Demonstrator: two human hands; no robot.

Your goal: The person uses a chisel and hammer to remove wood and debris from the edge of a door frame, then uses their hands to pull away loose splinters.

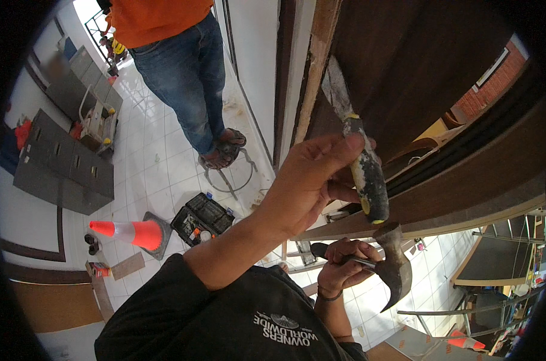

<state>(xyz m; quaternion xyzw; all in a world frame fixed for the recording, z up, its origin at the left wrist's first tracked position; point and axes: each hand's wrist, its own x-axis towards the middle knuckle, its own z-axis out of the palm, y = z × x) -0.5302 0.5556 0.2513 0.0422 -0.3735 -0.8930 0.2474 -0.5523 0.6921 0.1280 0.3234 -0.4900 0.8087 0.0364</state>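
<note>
Scraper (371, 178) with a worn black-and-yellow handle is in front of a brown panel (405, 78), its blade near a wooden frame (312, 84); I cannot tell whether the tip touches. The left hand (316, 175) has its fingers closed around the handle. The right hand (343, 271) curls tightly around a hammer (395, 256), its head just beside the handle's butt

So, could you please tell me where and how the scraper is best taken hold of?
I'd take the scraper by the middle of its thick handle, coming from the left, as the left hand does. The handle slants down-right in the picture, flat blade at the upper end, so fingers wrapped across it should stay off the blade and the hammer.
</note>
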